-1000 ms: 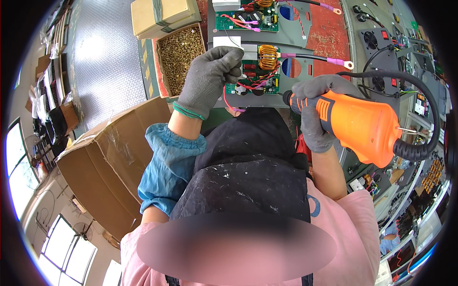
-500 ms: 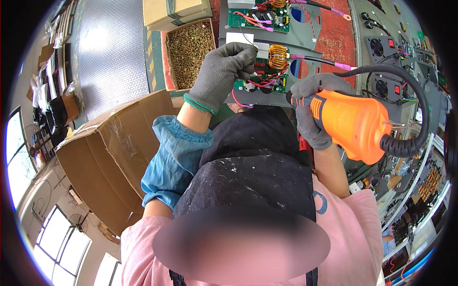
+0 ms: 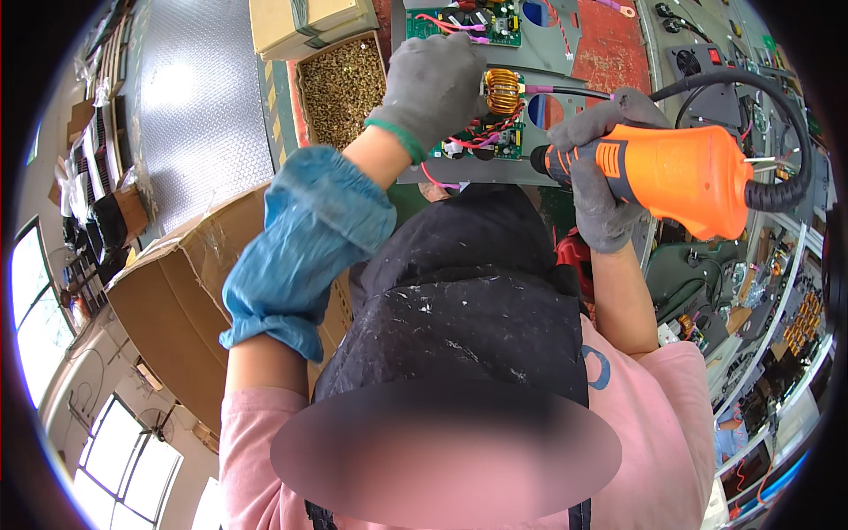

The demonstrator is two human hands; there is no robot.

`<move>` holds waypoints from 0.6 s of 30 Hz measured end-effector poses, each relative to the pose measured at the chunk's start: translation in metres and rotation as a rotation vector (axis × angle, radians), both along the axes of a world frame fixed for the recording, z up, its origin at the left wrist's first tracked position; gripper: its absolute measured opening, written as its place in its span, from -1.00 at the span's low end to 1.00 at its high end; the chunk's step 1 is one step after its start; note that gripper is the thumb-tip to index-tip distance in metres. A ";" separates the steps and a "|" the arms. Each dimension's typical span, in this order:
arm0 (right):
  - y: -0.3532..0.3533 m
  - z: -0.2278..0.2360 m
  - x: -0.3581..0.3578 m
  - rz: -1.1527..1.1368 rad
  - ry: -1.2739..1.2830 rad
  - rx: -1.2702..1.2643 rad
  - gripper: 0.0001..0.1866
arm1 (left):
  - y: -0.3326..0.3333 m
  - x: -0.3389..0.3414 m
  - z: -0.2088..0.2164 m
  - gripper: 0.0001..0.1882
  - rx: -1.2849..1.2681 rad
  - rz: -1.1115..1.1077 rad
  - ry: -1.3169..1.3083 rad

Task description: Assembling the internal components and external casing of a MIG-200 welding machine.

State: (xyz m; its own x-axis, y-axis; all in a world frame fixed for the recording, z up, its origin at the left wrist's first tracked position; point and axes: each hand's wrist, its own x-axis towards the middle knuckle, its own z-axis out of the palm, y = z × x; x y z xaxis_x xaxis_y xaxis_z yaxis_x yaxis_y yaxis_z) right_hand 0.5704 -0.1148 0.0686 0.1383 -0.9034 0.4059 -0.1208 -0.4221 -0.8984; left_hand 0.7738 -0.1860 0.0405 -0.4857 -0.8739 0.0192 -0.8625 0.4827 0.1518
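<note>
My left hand (image 3: 435,88), in a grey glove, is over the left part of a green circuit board (image 3: 511,144). Its fingers curl down out of sight, and whatever they pinch is hidden. Beside it, a copper-wound ring coil (image 3: 503,91) stands on the board, among red and pink-tipped wires. The board lies on a grey metal plate (image 3: 406,170). In my gloved right hand (image 3: 602,208) is an orange corded electric screwdriver (image 3: 693,181), held nearly level. Its black nose points left, just right of the board, apart from it.
An open box (image 3: 340,93) of small brass-coloured pieces stands left of the plate, below a strapped stack of tan card (image 3: 314,22). A large open carton (image 3: 172,309) is at the left. A second board (image 3: 495,26) lies farther away; fan-fitted units (image 3: 698,66) are at the right.
My left hand has turned from a visible pinch near a thin wire to a back-up pose, slightly higher. My right hand has swung the screwdriver to a more level position, slightly rightward.
</note>
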 end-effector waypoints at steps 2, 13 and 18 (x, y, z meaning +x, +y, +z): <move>0.001 -0.001 0.001 0.005 -0.040 0.024 -0.54 | -0.004 -0.004 -0.002 -0.61 0.024 0.015 -0.040; 0.004 -0.002 0.005 0.030 -0.184 0.107 -0.46 | -0.004 -0.005 -0.004 -0.65 0.043 0.055 -0.003; 0.009 -0.003 0.004 0.055 -0.149 0.085 -0.46 | -0.002 -0.004 -0.007 -0.65 0.033 0.058 0.018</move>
